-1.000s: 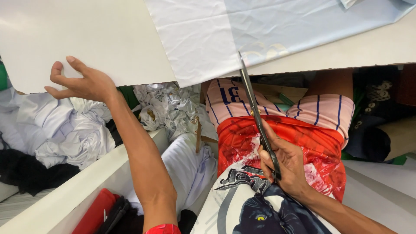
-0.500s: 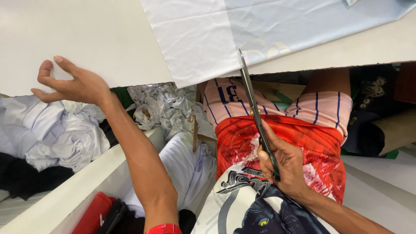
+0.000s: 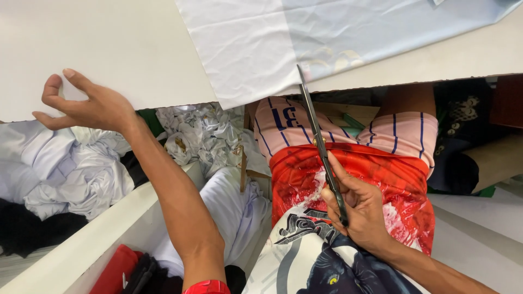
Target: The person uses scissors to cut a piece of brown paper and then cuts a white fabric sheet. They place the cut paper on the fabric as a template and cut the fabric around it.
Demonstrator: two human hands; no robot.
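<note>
Head view: right hand wrapped around long dark-handled scissors, blades closed, tip right at the hem of the pale blue and white fabric sheet hanging off the white bench. Left hand loosely open at the bench edge, holding nothing. Looks like lining up a cut; next up probably opening the blades and steadying the fabric.

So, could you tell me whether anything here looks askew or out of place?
The pale cloth hangs off the table edge, one corner drooping where the scissors in the right hand point. Crumpled clothes lie heaped below. The left hand rests at the edge.
</note>
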